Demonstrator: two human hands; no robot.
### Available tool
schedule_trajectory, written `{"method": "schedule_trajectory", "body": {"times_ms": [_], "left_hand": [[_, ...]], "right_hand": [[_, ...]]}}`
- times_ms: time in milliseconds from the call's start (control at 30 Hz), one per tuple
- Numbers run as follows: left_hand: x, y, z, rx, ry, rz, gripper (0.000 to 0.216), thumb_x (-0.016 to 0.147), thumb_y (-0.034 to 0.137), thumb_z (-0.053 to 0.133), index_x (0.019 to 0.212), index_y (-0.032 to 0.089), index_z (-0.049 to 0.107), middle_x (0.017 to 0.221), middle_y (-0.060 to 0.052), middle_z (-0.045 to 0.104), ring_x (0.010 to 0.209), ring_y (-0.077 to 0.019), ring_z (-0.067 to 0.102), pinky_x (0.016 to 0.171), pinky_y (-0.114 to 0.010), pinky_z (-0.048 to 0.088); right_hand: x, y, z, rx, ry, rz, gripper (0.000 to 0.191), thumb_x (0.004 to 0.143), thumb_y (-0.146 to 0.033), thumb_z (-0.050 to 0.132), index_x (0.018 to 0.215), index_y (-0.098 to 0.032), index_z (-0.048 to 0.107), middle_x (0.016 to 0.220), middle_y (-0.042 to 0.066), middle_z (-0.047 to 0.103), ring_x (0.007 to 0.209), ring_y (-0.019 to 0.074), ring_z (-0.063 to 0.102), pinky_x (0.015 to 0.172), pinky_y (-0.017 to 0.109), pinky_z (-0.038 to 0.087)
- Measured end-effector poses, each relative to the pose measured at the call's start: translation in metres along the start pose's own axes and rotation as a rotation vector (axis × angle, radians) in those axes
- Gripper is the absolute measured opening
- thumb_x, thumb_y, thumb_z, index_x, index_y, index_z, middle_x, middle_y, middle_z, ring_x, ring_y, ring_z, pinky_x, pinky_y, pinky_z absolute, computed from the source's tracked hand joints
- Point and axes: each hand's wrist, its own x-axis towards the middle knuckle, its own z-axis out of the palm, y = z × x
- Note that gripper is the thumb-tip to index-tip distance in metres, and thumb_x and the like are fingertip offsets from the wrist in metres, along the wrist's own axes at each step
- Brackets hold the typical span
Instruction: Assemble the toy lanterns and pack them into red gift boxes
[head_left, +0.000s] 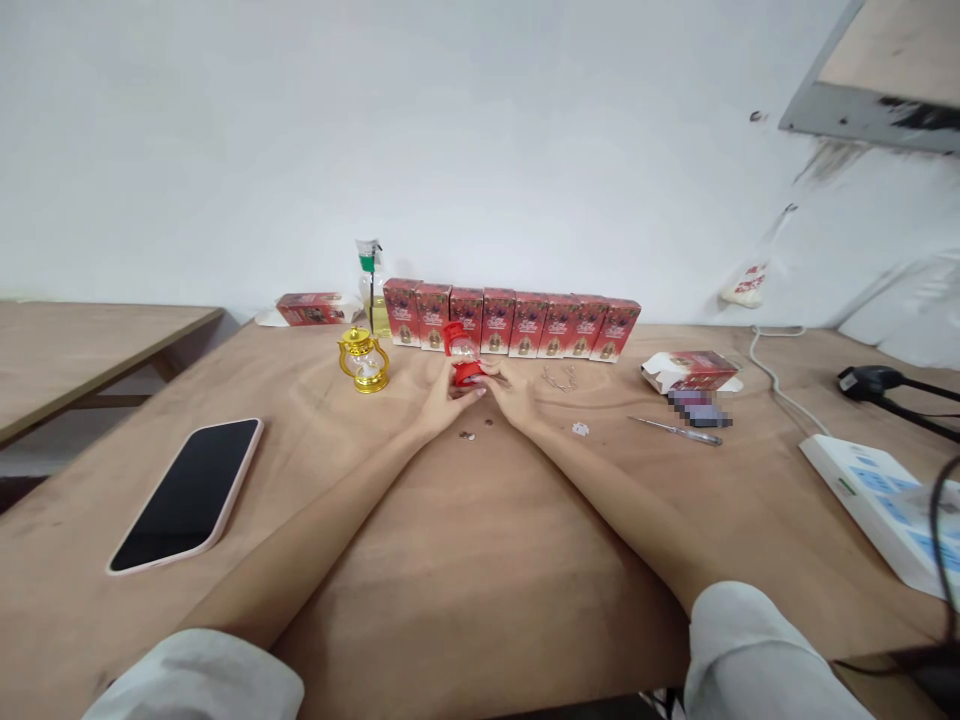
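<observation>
A small red toy lantern (463,354) stands tilted on the wooden table (465,560), held at its base from both sides. My left hand (444,398) pinches the base from the left, fingers closed. My right hand (510,392) grips it from the right, fingers curled round it. Tiny round button cells (468,435) lie on the table just under my hands. A gold toy lantern (364,359) stands upright to the left of my left hand.
A row of several red boxes (512,323) lines the wall; one more lies flat (309,308), another lies open (690,371). A black phone (188,492) sits left. A screwdriver (677,430), wire handles (560,377), a white power strip (877,505) and cables lie right.
</observation>
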Motion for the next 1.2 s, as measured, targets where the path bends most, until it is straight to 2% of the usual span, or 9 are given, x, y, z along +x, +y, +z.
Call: {"method": "schedule_trajectory", "body": {"times_ms": [233, 400, 533, 600, 700, 833, 967, 1100, 1200], "left_hand": [[-0.005, 0.017, 0.002, 0.027, -0.031, 0.072, 0.037, 0.073, 0.033, 0.069, 0.101, 0.021, 0.048, 0.104, -0.004, 0.056, 0.098, -0.0178, 0.055, 0.091, -0.033, 0.044], [-0.002, 0.014, -0.002, -0.024, 0.071, 0.054, 0.02, 0.078, 0.035, 0.062, 0.089, 0.02, 0.055, 0.093, -0.002, 0.057, 0.099, -0.0181, 0.052, 0.097, -0.033, 0.04], [0.003, 0.002, -0.005, -0.056, 0.156, 0.0, 0.018, 0.079, 0.036, 0.059, 0.084, 0.02, 0.052, 0.092, -0.001, 0.052, 0.089, -0.0155, 0.053, 0.086, -0.033, 0.048], [0.003, -0.003, -0.005, -0.072, 0.17, -0.032, 0.019, 0.079, 0.037, 0.058, 0.086, 0.02, 0.051, 0.095, -0.001, 0.051, 0.084, -0.0148, 0.055, 0.079, -0.034, 0.052], [0.003, -0.003, -0.004, -0.068, 0.185, -0.046, 0.026, 0.078, 0.035, 0.061, 0.099, 0.023, 0.053, 0.108, -0.003, 0.051, 0.089, -0.0166, 0.056, 0.08, -0.037, 0.053], [0.001, 0.002, -0.003, 0.014, 0.228, 0.028, 0.071, 0.071, 0.027, 0.071, 0.133, 0.03, 0.036, 0.12, -0.005, 0.05, 0.108, -0.0207, 0.052, 0.094, -0.037, 0.045], [0.003, -0.002, -0.004, -0.056, 0.298, -0.06, 0.1, 0.058, 0.021, 0.078, 0.14, 0.028, 0.021, 0.1, -0.002, 0.057, 0.098, -0.0187, 0.057, 0.092, -0.036, 0.044], [0.007, -0.007, -0.005, -0.109, 0.324, -0.196, 0.074, 0.047, 0.017, 0.08, 0.113, 0.021, 0.047, 0.093, 0.0, 0.058, 0.087, -0.0176, 0.059, 0.085, -0.033, 0.045], [0.007, -0.005, -0.005, -0.114, 0.302, -0.202, 0.062, 0.042, 0.015, 0.081, 0.096, 0.019, 0.049, 0.089, 0.0, 0.059, 0.081, -0.0165, 0.058, 0.08, -0.031, 0.045]], "right_hand": [[-0.002, -0.009, -0.002, -0.406, -0.092, -0.247, 0.021, 0.093, -0.025, 0.042, 0.083, -0.02, 0.059, 0.084, 0.008, 0.063, 0.084, 0.0196, 0.061, 0.076, 0.033, 0.051], [-0.004, -0.018, -0.002, -0.653, -0.118, -0.31, 0.026, 0.096, -0.029, 0.038, 0.086, -0.018, 0.059, 0.084, 0.009, 0.064, 0.08, 0.0196, 0.06, 0.072, 0.03, 0.047], [-0.004, -0.02, -0.02, -0.759, -0.206, -0.322, 0.029, 0.094, -0.039, 0.041, 0.096, -0.016, 0.06, 0.097, 0.011, 0.065, 0.091, 0.0216, 0.058, 0.081, 0.033, 0.044], [-0.004, -0.014, -0.04, -0.84, -0.166, -0.204, 0.03, 0.093, -0.038, 0.042, 0.098, -0.014, 0.059, 0.105, 0.014, 0.064, 0.098, 0.0247, 0.056, 0.086, 0.037, 0.042], [-0.001, 0.003, -0.079, -0.937, 0.009, 0.171, 0.03, 0.09, -0.034, 0.047, 0.107, -0.011, 0.057, 0.116, 0.019, 0.059, 0.108, 0.0298, 0.052, 0.09, 0.044, 0.039], [0.005, 0.032, -0.121, -0.813, 0.153, 0.708, 0.033, 0.082, -0.039, 0.057, 0.098, -0.011, 0.063, 0.102, 0.018, 0.066, 0.093, 0.0279, 0.06, 0.08, 0.04, 0.044], [0.007, 0.052, -0.134, -0.718, 0.1, 0.79, 0.025, 0.07, -0.042, 0.07, 0.068, -0.017, 0.069, 0.067, 0.01, 0.068, 0.068, 0.0228, 0.063, 0.068, 0.034, 0.044], [0.004, 0.058, -0.13, -0.627, 0.119, 0.779, 0.023, 0.07, -0.039, 0.069, 0.063, -0.017, 0.068, 0.061, 0.007, 0.067, 0.062, 0.0203, 0.061, 0.065, 0.032, 0.044], [0.003, 0.055, -0.126, -0.545, 0.155, 0.705, 0.026, 0.076, -0.039, 0.062, 0.068, -0.015, 0.066, 0.065, 0.008, 0.067, 0.063, 0.0194, 0.06, 0.064, 0.031, 0.044]]}}
